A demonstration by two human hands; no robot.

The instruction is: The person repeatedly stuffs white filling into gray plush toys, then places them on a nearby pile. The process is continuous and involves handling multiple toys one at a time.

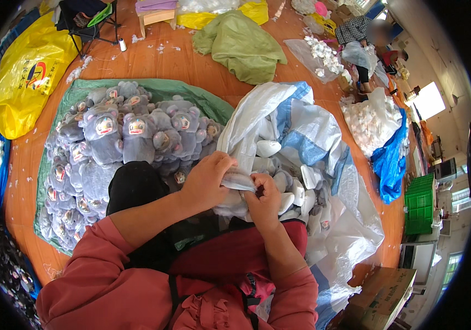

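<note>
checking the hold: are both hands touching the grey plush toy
Touching: the head view shows the left hand and right hand pinching the grey plush toy between their fingers.

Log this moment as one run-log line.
left hand: grips grey plush toy | right hand: pinches same toy | left: grey plush pile on green sheet

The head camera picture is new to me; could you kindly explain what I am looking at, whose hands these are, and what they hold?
This is a single picture from a wide fisheye camera worn on a person's head, looking down, so straight edges bend near the rim. The forearms in pink sleeves are the wearer's own. The left hand and right hand together grip a grey soft toy piece over a big white and blue sack holding more pieces. To the left, a pile of grey plush toys lies on a green sheet spread on the orange floor. A yellow bag lies further left. Another person works far off.
</note>
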